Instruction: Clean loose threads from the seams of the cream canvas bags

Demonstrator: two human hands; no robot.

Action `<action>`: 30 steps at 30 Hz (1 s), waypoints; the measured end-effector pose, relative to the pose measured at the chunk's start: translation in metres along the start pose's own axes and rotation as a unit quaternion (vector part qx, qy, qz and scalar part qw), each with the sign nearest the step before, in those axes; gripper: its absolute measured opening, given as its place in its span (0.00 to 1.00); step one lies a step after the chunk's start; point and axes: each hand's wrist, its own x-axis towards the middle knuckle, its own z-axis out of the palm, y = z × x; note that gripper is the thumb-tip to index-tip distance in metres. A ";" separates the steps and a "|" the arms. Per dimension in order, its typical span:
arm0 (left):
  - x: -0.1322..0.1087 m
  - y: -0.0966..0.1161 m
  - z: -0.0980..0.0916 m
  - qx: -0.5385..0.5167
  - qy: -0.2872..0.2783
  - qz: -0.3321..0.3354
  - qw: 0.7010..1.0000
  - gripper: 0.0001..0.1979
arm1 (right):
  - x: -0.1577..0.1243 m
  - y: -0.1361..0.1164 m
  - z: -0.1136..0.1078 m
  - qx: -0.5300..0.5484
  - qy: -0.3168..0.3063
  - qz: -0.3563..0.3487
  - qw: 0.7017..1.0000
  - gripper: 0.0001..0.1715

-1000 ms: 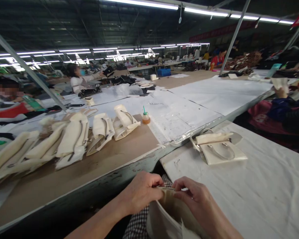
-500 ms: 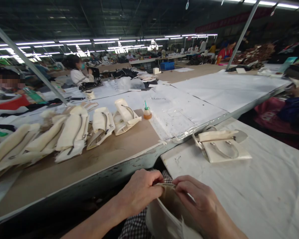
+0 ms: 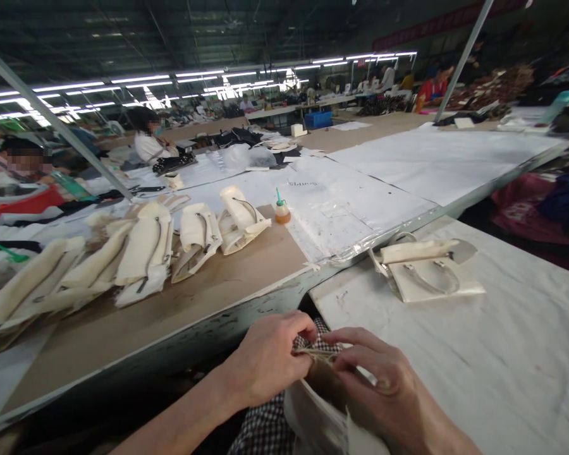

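A cream bag piece [image 3: 315,417] is held over my lap, its opening facing up and its inside in shadow. My left hand [image 3: 277,354] is closed on the far left part of its rim, thumb and fingers pinching the edge. On the right side of the same rim, my right hand [image 3: 382,373] grips the edge between thumb and curled fingers, its index finger stretched toward the left hand. The two hands are a short gap apart. Checked cloth [image 3: 265,423] shows beneath the bag piece. Its lower part runs out of the picture.
A cream handbag with handles [image 3: 431,278] lies on the white-covered table [image 3: 512,360] at right. Several cream bag pieces [image 3: 145,246] line the brown board [image 3: 137,335] at left. A bottle with a green nozzle [image 3: 282,208] stands behind. Other people sit further off.
My right index finger has lifted and straightened a little from the rim. Both hands keep hold of the bag piece. The view has shifted slightly.
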 end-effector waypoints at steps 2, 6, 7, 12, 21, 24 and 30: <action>-0.001 0.002 -0.001 0.008 0.001 0.063 0.998 0.12 | -0.001 -0.003 -0.001 -0.005 0.009 -0.010 1.000 0.13; -0.002 0.008 -0.002 0.006 -0.027 0.089 0.996 0.08 | -0.004 -0.007 -0.001 -0.015 0.019 -0.011 1.000 0.13; -0.002 0.009 -0.001 0.009 -0.025 0.081 0.996 0.08 | -0.004 -0.007 0.000 -0.022 0.022 -0.016 0.999 0.13; -0.003 0.013 0.009 0.042 0.006 0.026 0.999 0.08 | -0.008 -0.003 0.004 -0.089 0.027 -0.064 0.994 0.11; -0.002 0.010 0.015 0.064 0.022 0.019 0.997 0.08 | -0.010 0.000 0.009 -0.219 0.037 -0.080 0.972 0.10; -0.002 0.009 0.018 0.070 0.036 0.022 0.997 0.09 | -0.002 -0.003 0.008 -0.227 0.036 -0.085 0.970 0.11; -0.004 0.008 0.021 0.063 0.049 0.008 0.997 0.09 | 0.005 -0.002 0.006 -0.118 0.032 -0.071 0.990 0.11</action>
